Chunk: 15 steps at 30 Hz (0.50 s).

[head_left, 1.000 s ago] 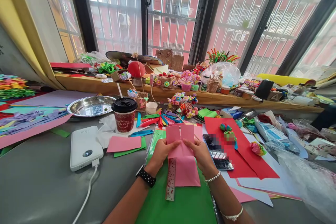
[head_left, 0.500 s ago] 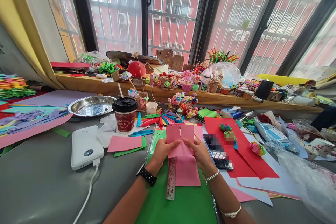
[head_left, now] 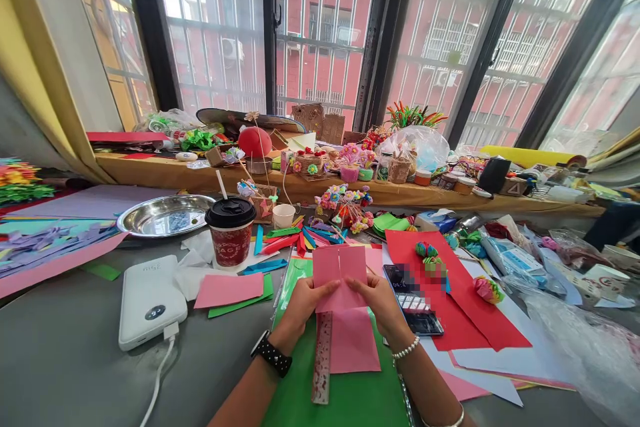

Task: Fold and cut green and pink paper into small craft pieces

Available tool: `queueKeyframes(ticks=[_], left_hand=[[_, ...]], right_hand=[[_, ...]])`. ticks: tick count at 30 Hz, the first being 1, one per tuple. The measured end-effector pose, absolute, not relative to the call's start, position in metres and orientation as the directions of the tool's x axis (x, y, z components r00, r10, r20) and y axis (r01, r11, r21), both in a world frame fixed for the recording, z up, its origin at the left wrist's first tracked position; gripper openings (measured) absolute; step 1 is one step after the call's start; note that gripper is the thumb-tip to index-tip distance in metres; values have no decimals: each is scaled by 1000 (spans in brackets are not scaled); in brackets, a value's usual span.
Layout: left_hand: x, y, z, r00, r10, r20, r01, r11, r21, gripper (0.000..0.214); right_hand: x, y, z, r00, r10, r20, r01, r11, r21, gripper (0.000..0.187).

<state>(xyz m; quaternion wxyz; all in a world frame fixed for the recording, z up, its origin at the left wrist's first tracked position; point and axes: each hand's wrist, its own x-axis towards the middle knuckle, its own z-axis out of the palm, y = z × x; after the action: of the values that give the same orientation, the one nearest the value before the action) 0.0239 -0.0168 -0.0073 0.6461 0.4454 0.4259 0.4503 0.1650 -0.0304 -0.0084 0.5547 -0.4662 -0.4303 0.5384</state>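
Observation:
Both hands hold a pink piece of paper point(head_left: 340, 263) upright, with a short slit running down from the middle of its top edge. My left hand point(head_left: 306, 300) pinches its left side, thumb across the front. My right hand point(head_left: 383, 303) grips the right side the same way, the thumb tips close together near the middle. Just below lies another pink sheet point(head_left: 354, 350), its upper part hidden. A clear patterned ruler point(head_left: 321, 367) rests along that sheet's left edge. Under them is a green folder or sheet point(head_left: 360, 400) with a shiny clear edge.
Left are a white power bank point(head_left: 150, 300) with a cable, a lidded paper cup point(head_left: 230, 233), pink paper slips point(head_left: 229, 290) and a metal plate point(head_left: 167, 217). A phone point(head_left: 414, 300) and red paper point(head_left: 467, 320) lie right. Craft flowers point(head_left: 345, 203) stand behind.
The slit's two sides have come closer together, so its gap looks narrower. Both hands keep their grip on the pink paper. The whole view has shifted slightly.

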Motion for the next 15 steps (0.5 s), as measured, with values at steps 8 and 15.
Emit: queueKeyframes(ticks=[8, 15], left_hand=[[26, -16, -10, 198, 971, -137, -213, 179, 961, 36], [24, -14, -10, 204, 971, -124, -180, 162, 970, 36]], right_hand=[[161, -31, -8, -30, 994, -102, -386, -105, -916, 29], [169, -25, -15, 1, 989, -150, -259, -145, -955, 34]])
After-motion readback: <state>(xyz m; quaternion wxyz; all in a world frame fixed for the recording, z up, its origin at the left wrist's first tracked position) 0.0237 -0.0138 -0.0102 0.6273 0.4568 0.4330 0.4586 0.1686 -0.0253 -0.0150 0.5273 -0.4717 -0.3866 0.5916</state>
